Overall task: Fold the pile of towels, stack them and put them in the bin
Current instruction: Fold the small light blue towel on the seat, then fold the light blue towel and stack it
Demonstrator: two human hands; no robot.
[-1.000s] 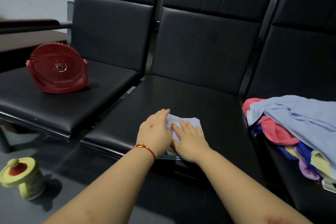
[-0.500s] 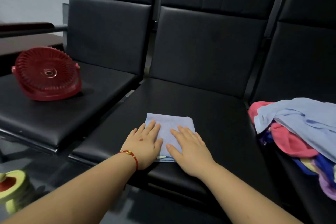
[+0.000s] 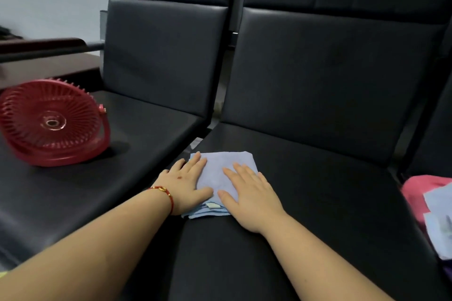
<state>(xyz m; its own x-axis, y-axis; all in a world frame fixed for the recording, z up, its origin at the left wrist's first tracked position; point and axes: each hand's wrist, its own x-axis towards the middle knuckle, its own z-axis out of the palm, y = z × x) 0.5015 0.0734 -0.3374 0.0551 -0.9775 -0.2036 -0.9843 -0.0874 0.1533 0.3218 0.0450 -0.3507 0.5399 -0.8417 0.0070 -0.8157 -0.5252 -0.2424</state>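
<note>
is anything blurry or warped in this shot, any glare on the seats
Head view: the red fan and left edge are smeared by motion blur; both hands on the blue towel are fairly sharp; wide-angle lens bends the seat backs; soft sheen on the black seat, no harsh glare.

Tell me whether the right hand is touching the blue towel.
Touching. The head view shows the right hand lying flat on the blue towel, fingers straight and covering its right part, with the left hand flat on its left part.
</note>
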